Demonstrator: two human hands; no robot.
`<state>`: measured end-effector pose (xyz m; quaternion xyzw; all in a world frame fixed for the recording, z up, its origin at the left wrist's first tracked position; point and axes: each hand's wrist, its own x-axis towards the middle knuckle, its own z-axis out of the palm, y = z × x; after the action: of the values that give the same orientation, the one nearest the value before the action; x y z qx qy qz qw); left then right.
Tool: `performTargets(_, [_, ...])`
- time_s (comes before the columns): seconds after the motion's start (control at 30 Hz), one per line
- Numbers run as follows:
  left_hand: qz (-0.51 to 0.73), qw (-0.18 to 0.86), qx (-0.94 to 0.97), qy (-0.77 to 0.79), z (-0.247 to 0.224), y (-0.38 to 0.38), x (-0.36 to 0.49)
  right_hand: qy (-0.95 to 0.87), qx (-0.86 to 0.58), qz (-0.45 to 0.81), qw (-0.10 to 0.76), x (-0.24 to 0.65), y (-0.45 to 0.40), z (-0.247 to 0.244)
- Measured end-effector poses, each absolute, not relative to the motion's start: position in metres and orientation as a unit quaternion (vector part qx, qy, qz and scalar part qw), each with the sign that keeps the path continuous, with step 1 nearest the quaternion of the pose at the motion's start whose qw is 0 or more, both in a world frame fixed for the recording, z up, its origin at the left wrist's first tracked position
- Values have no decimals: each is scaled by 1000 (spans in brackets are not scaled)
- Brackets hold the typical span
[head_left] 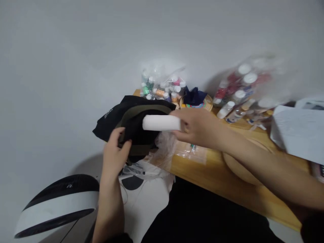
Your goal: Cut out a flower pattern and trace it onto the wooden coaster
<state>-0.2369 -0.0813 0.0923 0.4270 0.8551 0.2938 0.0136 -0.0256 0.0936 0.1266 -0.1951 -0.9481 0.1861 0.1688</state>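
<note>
A black cloth bag (108, 116) with an olive band along its opening rests at the left end of the wooden table. My left hand (115, 153) grips the near left rim of this bag, thumb and fingers around the edge, and the mouth gapes. Between the thumb and fingers of my right hand (196, 126) is a smooth white oblong block (162, 123). It is level and in front of the bag's opening; whether it is partly inside I cannot tell. What the block is made of does not show. The bag's inside is dark.
Bagged small bottles with coloured contents (162, 89) stand by the wall, with a dark blue cloth (194, 96) beside them. More bagged bottles (244, 79) and white papers (298, 131) are to the right. A black-and-white rounded object (60, 206) stands at lower left.
</note>
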Motion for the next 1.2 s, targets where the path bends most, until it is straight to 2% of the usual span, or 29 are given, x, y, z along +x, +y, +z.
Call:
performTargets(0.1, [210, 28, 472, 856, 82, -79, -202, -889, -221, 223, 334, 45, 73, 114])
performTargets(0.17, [283, 9, 498, 820, 78, -68, -165, -860, -245, 197, 402, 70, 52, 96])
performTargets(0.2, [354, 47, 518, 777, 75, -60, -145, -849, -254, 180, 427, 77, 41, 86])
performTargets(0.23, [429, 129, 536, 715, 73, -52, -125, -841, -264, 162, 444, 81, 30, 77])
performTargets(0.3, [561, 343, 468, 591, 67, -34, -89, -835, -286, 129, 452, 85, 14, 63])
performTargets(0.33, [613, 414, 393, 546, 64, -26, -74, -834, -298, 125, 447, 87, 9, 58])
performTargets(0.43, [651, 526, 240, 492, 56, -12, -45, -821, -335, 181, 424, 98, 4, 55])
performTargets(0.6, [627, 539, 264, 496, 52, -17, -29, -774, -399, 263, 415, 117, 8, 56])
performTargets(0.7, [613, 546, 266, 505, 49, -22, -26, -756, -443, 318, 363, 124, 13, 51])
performTargets(0.77, [593, 575, 253, 503, 47, -23, -25, -743, -496, 281, 350, 127, 16, 48])
performTargets(0.83, [574, 595, 244, 507, 47, -22, -23, -728, -533, 193, 385, 129, 16, 49])
performTargets(0.9, [565, 594, 246, 517, 48, -18, -19, -722, -525, 178, 414, 131, 14, 55])
performTargets(0.93, [565, 587, 254, 521, 49, -15, -17, -725, -511, 226, 404, 132, 13, 58])
performTargets(1.07, [564, 538, 315, 541, 50, 2, -3, -639, -432, 554, 314, 136, 13, 62])
performTargets(1.2, [598, 524, 297, 529, 45, 21, 11, -459, -392, 719, 345, 146, 25, 54])
